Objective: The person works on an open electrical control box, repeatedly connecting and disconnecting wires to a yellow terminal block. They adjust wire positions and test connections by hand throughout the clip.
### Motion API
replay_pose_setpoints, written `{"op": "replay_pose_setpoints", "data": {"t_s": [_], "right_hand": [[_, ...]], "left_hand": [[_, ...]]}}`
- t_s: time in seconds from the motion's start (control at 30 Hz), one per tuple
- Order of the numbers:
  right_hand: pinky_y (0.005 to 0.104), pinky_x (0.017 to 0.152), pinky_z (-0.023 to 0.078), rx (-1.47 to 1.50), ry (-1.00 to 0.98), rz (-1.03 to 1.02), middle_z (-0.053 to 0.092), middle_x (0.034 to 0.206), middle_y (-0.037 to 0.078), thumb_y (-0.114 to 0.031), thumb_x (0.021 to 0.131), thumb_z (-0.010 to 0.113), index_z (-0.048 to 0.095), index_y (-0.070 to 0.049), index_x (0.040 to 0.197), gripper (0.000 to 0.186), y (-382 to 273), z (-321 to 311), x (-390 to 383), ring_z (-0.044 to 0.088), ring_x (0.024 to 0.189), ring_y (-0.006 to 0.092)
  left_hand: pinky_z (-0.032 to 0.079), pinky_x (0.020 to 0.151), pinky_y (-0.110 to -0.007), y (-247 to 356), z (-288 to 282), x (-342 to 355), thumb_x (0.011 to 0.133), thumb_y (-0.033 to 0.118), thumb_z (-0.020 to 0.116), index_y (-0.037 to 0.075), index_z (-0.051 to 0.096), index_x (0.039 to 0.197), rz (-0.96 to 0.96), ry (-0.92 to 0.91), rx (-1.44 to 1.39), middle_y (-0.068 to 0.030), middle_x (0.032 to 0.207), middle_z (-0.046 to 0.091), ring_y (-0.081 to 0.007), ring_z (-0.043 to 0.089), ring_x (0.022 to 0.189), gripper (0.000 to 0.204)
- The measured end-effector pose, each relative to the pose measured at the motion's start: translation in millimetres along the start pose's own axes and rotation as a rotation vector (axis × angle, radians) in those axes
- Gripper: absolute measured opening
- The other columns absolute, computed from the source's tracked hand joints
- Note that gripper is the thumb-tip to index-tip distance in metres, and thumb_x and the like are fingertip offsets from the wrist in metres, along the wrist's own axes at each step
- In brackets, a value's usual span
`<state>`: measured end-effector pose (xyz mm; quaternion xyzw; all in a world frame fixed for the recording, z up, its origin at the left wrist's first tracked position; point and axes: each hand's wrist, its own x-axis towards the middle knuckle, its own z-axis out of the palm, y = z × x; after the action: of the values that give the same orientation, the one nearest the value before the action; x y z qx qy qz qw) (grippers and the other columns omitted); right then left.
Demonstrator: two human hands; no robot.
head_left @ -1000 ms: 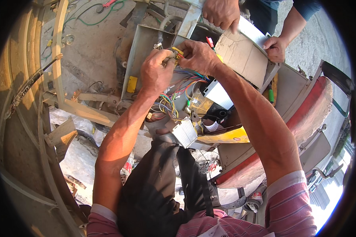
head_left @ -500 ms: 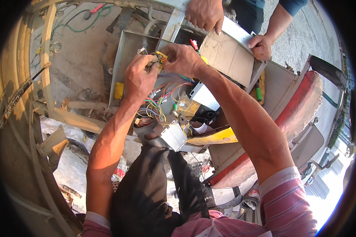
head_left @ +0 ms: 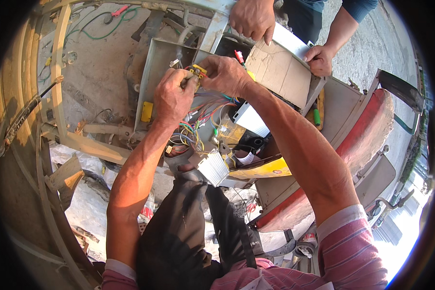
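Note:
Both my hands meet over an open metal box. My left hand (head_left: 173, 94) pinches a small yellow electrical connector (head_left: 196, 71) from its left side. My right hand (head_left: 225, 75) closes in from the other side, its fingertips at the connector and a short red wire. Exactly which part each fingertip grips is partly hidden. Below my hands spreads a tangle of coloured wires (head_left: 191, 133). Among them lie a finned silver controller box (head_left: 212, 169) and another silver finned box (head_left: 251, 118) under my right forearm.
Another person's hands (head_left: 252, 19) rest on a cardboard-covered block (head_left: 280, 72) and a pale metal panel at the upper right. A green-handled tool (head_left: 316, 116) lies beside it. Wooden frame bars (head_left: 58, 63) stand at the left; a red-edged seat (head_left: 367, 125) lies right.
The yellow connector has turned slightly between my fingers, showing more of its face. My hands stay in nearly the same place; the other person's hands hardly move.

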<state>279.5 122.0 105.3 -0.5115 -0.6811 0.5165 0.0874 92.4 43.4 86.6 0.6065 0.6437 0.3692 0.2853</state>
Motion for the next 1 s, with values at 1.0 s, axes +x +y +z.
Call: {"op": "replay_pose_setpoints", "data": {"t_s": [1.0], "right_hand": [[0.035,0.076,0.061,0.059,0.034,-0.097,0.079,0.091,0.012,-0.02,0.08,0.086,0.077,0.0,0.11,0.038,9,6,2,0.075,0.081,0.0212]], "left_hand": [[0.055,0.07,-0.043,4,-1,0,0.092,0.003,0.077,0.001,0.07,0.099,0.077,-0.006,0.059,-0.0129,0.093,0.068,-0.0301,0.07,0.078,0.01]]}}
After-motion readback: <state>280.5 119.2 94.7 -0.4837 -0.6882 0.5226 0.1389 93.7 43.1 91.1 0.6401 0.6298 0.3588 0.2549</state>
